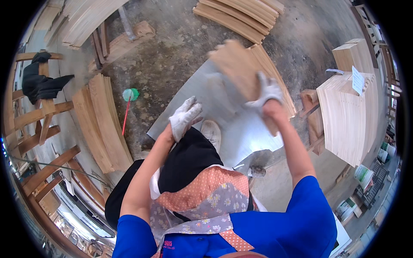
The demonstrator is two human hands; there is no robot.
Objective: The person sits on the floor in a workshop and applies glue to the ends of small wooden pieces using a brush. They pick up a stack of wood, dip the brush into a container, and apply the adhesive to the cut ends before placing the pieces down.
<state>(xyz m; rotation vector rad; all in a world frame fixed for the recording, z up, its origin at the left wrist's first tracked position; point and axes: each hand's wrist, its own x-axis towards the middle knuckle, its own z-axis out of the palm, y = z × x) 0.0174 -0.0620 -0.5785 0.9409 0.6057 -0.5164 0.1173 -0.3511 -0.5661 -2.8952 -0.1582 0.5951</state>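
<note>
My right hand (269,91), in a white work glove, grips a curved pale wooden slat (235,64) and holds it up over a grey metal sheet (241,124). The slat is blurred by motion. More curved slats (275,75) lie stacked on the sheet just behind it. My left hand (185,117), also gloved in white, hangs above the sheet's left edge with its fingers spread and holds nothing. One shoe (211,132) shows below the sheet's near edge.
Stacks of curved slats lie on the concrete floor at left (103,122), at top (241,15) and at right (348,116). A broom with a green head and red handle (129,103) lies nearby. Wooden frames with dark cloth (41,81) stand far left.
</note>
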